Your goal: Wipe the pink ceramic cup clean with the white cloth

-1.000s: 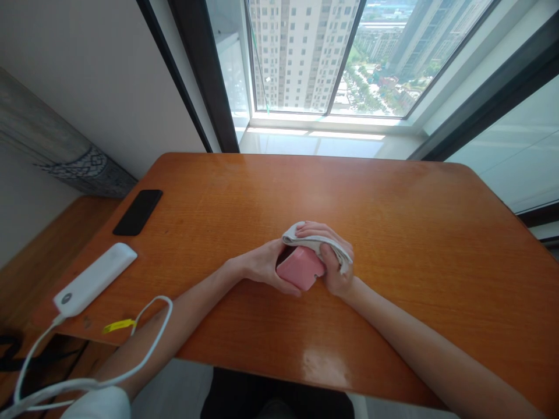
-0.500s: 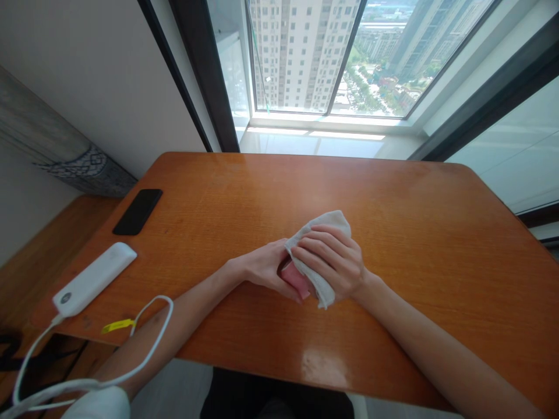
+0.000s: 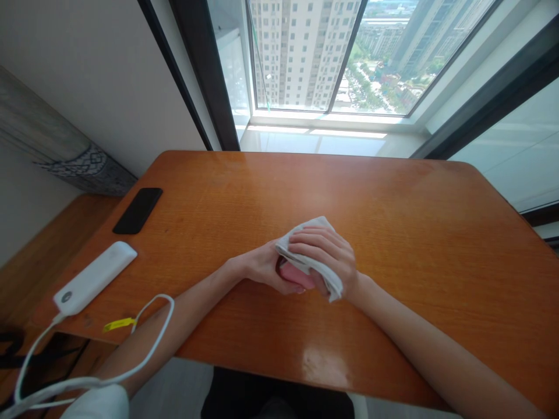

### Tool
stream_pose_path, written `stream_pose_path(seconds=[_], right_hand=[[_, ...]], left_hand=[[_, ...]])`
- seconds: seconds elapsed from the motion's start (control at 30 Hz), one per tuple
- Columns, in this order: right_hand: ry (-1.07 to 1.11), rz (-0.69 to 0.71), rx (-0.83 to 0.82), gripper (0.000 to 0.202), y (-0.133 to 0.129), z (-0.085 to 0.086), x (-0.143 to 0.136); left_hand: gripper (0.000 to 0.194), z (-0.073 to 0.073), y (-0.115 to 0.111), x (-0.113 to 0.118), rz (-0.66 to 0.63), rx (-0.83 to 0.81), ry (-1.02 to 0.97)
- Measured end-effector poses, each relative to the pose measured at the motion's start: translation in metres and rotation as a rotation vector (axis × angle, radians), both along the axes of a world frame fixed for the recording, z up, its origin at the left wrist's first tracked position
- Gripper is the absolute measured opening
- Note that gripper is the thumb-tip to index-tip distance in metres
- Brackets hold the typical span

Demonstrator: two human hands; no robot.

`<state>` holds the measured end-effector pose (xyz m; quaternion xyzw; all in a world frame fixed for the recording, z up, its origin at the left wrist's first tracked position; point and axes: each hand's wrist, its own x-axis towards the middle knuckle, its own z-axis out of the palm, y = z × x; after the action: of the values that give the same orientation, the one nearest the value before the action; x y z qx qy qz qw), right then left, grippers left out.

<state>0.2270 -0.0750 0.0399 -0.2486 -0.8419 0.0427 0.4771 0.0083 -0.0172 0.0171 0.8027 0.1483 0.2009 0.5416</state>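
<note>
Above the near half of the wooden table point(image 3: 393, 233), the left hand point(image 3: 268, 266) grips a pink object point(image 3: 296, 276), thumb along its near side. The right hand point(image 3: 327, 250) holds a pale cloth point(image 3: 329, 279) over it, fingers laid across the fabric; the pink is mostly covered, so its full shape is hard to make out. On the table's left side lies a black phone point(image 3: 138, 210), with a long white device point(image 3: 96, 278) nearer the table's front edge. A window point(image 3: 305, 58) stands beyond the table's far edge, a curtain point(image 3: 94, 163) beyond its left.
</note>
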Motion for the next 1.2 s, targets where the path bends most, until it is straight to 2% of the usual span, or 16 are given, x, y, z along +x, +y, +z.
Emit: stream_pose_path(seconds=[0.1,0.33,0.4,0.47,0.57,0.67,0.83,0.9,1.03,1.13,1.2], right_hand=[[0.188,0.013,-0.194,0.045,0.0,-0.003,-0.003],[0.622,0.037,-0.746,0.044,-0.001,-0.021,-0.005],[0.709,0.003,-0.883,0.043,0.003,-0.024,-0.005],[0.757,-0.074,-0.957,0.044,0.006,-0.027,-0.004],[0.772,-0.164,-0.981,0.047,0.008,-0.03,-0.003],[0.633,-0.155,-0.855,0.048,0.005,-0.027,-0.002],[0.178,-0.033,-0.293,0.05,-0.005,-0.004,-0.004],[0.032,-0.065,-0.111,0.052,-0.009,0.002,-0.007],[-0.199,-0.151,0.12,0.051,-0.022,0.006,-0.018],[-0.316,-0.165,0.221,0.046,-0.032,0.008,-0.03],[-0.356,-0.175,0.265,0.043,-0.037,0.01,-0.037]], left_hand=[[0.073,-0.001,0.001,0.001,0.047,-0.007,-0.05],[0.104,-0.005,0.001,0.0,0.065,-0.05,-0.067],[0.109,-0.004,0.001,-0.001,0.052,-0.052,-0.051],[0.112,-0.002,0.002,-0.002,0.035,-0.061,-0.041],[0.113,0.001,0.003,-0.002,0.029,-0.064,-0.04],[0.111,0.0,0.003,-0.001,0.028,-0.068,-0.042],[0.096,-0.009,0.003,-0.001,0.081,-0.023,-0.065],[0.084,-0.009,0.004,-0.001,0.09,0.013,-0.033],[0.046,-0.004,-0.002,-0.001,0.135,-0.012,0.206],[0.033,-0.001,-0.018,-0.003,0.364,-0.014,0.303],[0.032,-0.001,-0.031,-0.005,0.636,0.016,0.314]])
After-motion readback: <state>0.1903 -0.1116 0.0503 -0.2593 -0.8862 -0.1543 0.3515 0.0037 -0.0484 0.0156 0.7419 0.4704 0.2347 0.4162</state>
